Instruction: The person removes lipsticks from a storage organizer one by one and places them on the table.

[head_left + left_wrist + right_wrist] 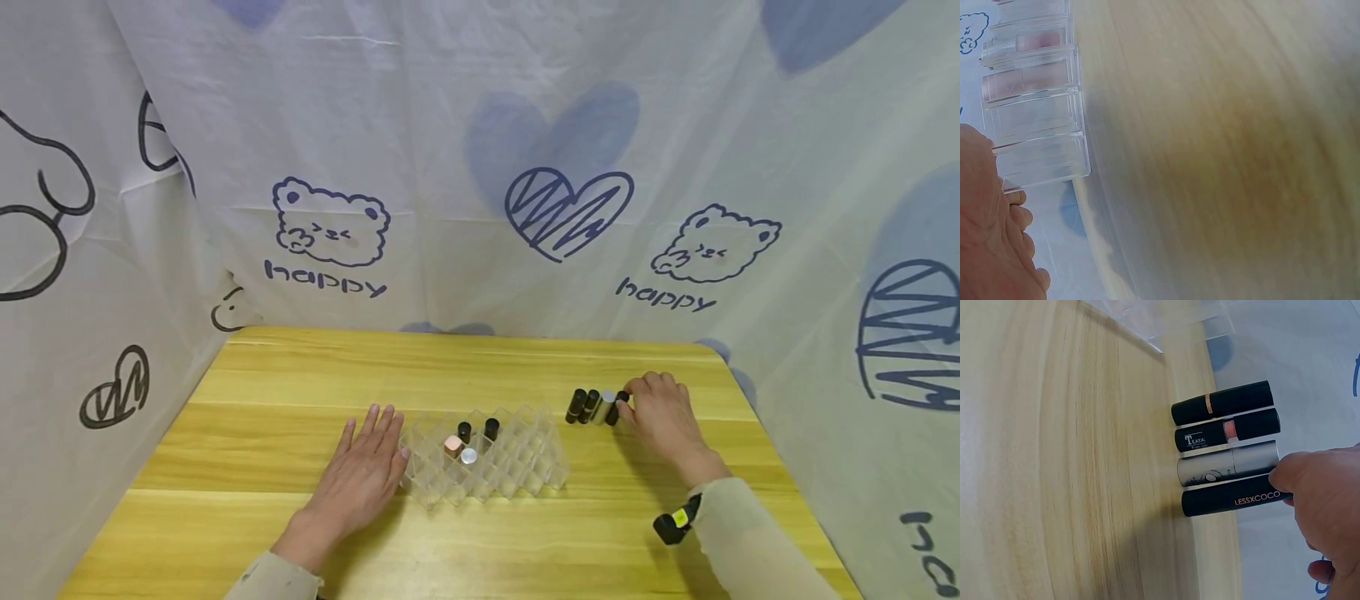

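Checking my remote feeds, I saw the right hand point(663, 421) pinching a black lipstick point(1229, 497) near its top between thumb and fingers point(639, 385), at the right end of an upright row on the worktop point(480, 554). I judged it light, stiff and perhaps slippery, best held up there. A silver lipstick point(1229, 464) crowded one side, two more black lipsticks point(1254, 425) beyond. The left hand point(356, 475), fingers straight, held nothing, thumb at the edge of the clear holder point(517, 475) containing four tubes point(491, 430).
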`<state>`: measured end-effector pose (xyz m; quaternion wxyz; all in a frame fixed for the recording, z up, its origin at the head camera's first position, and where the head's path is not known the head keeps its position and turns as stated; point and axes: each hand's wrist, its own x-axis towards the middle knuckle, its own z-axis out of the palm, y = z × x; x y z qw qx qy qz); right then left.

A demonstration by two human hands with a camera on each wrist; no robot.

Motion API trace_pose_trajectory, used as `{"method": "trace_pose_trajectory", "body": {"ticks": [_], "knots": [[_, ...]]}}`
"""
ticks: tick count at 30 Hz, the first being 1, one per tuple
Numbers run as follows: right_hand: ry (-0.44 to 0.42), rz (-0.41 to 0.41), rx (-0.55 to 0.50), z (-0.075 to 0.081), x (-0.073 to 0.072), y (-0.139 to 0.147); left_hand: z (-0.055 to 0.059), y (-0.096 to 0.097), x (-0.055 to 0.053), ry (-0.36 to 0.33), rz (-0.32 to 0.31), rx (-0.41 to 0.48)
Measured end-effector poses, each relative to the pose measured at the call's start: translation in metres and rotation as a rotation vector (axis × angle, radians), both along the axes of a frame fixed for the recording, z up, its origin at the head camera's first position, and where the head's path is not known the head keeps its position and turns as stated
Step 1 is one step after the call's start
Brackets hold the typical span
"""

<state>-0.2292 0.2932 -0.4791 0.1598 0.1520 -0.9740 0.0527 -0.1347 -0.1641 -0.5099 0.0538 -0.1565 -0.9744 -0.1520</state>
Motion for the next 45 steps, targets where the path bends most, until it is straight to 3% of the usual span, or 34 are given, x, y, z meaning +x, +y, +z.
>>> {"method": "trace_pose_trajectory", "body": {"ticks": [13,23,31,35,45], "knots": [[-0.061,-0.039,-0.005,0.0,0.0,0.002,0.0,0.001,0.0,-0.007,0.001,-0.002],[-0.025,-0.038,0.0,0.003,0.003,0.002,0.001,0.002,0.001,-0.001,0.0,0.002],[0.098,0.037,-0.019,0.017,0.012,-0.02,-0.001,0.001,0.0,-0.002,0.003,-0.005],[0.115,0.072,-0.031,0.023,0.016,-0.038,-0.001,0.001,0.0,0.012,0.001,-0.007],[0.203,0.207,-0.034,0.026,0.027,-0.082,0.0,0.0,0.0,0.009,-0.002,-0.004]]}}
